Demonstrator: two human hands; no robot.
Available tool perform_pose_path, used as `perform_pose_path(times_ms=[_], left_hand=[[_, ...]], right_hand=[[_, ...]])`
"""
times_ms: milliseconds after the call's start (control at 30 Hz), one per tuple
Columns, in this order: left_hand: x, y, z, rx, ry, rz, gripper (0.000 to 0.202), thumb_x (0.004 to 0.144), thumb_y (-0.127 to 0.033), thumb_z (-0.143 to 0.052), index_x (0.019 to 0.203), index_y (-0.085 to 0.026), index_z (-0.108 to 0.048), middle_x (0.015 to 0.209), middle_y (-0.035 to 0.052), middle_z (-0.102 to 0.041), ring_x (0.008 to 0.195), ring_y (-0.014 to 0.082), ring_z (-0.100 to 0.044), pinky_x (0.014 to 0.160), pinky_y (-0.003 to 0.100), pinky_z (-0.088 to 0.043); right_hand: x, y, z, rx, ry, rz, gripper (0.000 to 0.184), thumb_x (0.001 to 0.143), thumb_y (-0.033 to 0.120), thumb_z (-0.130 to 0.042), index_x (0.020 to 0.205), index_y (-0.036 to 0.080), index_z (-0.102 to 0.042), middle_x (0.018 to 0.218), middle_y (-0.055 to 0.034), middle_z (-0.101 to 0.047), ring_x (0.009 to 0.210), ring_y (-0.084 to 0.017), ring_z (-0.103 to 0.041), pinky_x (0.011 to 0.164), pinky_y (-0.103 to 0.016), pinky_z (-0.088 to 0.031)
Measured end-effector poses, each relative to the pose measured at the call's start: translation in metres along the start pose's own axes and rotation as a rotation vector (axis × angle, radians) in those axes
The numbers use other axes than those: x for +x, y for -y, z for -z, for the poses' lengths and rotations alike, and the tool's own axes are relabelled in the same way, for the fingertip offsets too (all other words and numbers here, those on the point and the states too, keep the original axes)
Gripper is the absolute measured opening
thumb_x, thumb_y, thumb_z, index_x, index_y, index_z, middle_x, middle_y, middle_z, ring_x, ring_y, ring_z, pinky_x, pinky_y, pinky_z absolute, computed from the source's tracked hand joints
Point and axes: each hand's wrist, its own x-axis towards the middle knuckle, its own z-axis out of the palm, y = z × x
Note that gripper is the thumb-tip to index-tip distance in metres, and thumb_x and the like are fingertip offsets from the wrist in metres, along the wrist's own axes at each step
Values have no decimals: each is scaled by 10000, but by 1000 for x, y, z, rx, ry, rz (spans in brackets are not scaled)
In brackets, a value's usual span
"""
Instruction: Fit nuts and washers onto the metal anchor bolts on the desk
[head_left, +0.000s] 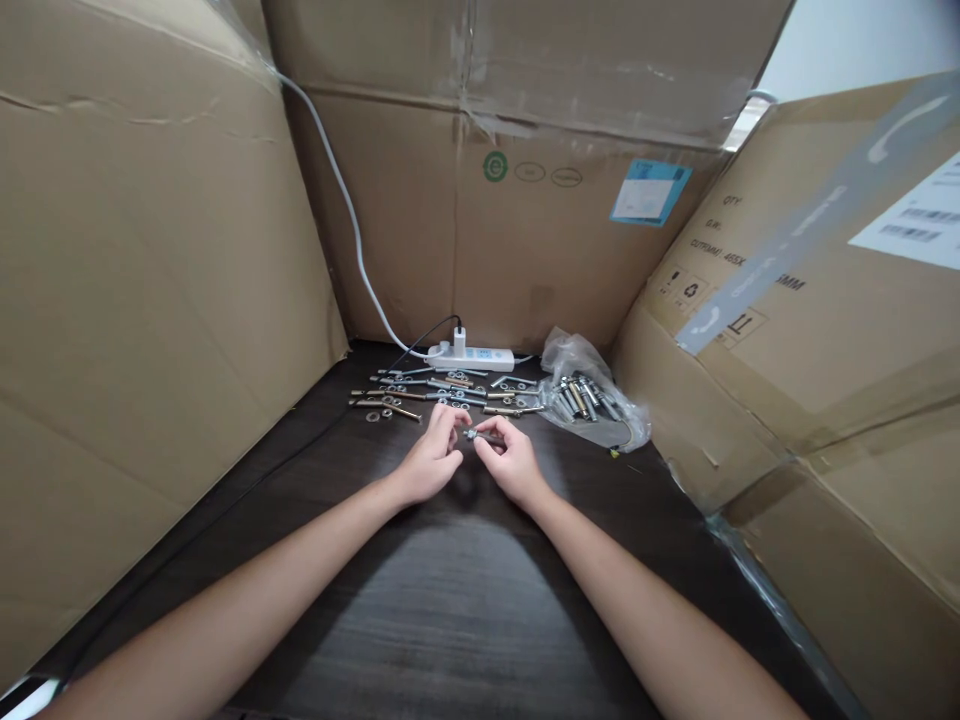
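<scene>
Both hands meet over the dark wooden table (450, 600). My left hand (431, 460) and my right hand (510, 462) pinch the two ends of one small metal bolt (472, 434) between their fingertips, fingers curled. Just beyond the hands lie several loose anchor bolts, sleeves and washers (442, 392) spread in rows. A clear plastic bag (589, 395) with more bolts sits to the right of them.
A white power strip (472, 356) with a plugged-in charger and a white cable (345, 200) lies at the back. Large cardboard boxes wall the table on the left (150, 300), back (525, 200) and right (825, 350).
</scene>
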Motion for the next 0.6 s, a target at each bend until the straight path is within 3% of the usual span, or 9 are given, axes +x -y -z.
perform_pose_path(times_ms=[100,200,300,400,500,600], left_hand=[[1,1,1,32,-16,22,115,849,-198,-412,946,-187,-475,913,17,-430,784,146,-446,744,279,-398],[2,4,1,47,68,29,218,922,-285,-340,781,-185,-472,801,7,-442,774,154,-455,743,282,-392],[2,4,1,35,104,32,114,880,-227,-393,903,-194,-499,879,17,-467,770,151,-459,721,275,-405],[1,1,4,47,73,31,227,809,-148,-433,1019,-207,-494,954,26,-467,777,151,-462,714,278,-412],[0,-1,6,94,72,23,130,879,-210,-391,908,-195,-517,862,15,-488,773,156,-476,725,285,-401],[1,1,5,158,126,5,257,941,-319,-338,802,-187,-509,788,9,-504,737,154,-483,686,277,-389]], right_hand=[[0,0,1,1,-9,2,161,769,309,-539,854,175,-568,769,-16,-632,649,-139,-569,587,-235,-449],[0,0,2,-10,-1,-9,157,771,309,-532,845,181,-585,780,-18,-640,683,-152,-584,605,-243,-460],[1,1,2,-6,0,-25,164,776,307,-527,851,180,-601,796,-20,-646,702,-157,-594,616,-245,-467],[1,1,2,-29,4,-42,165,782,311,-523,836,183,-613,773,-16,-645,688,-158,-588,608,-247,-466],[1,1,2,-38,17,-47,173,780,312,-522,833,185,-628,752,-12,-643,660,-153,-578,595,-244,-462],[1,0,3,-40,6,-45,181,782,308,-520,840,182,-636,727,-5,-630,629,-143,-560,580,-236,-449]])
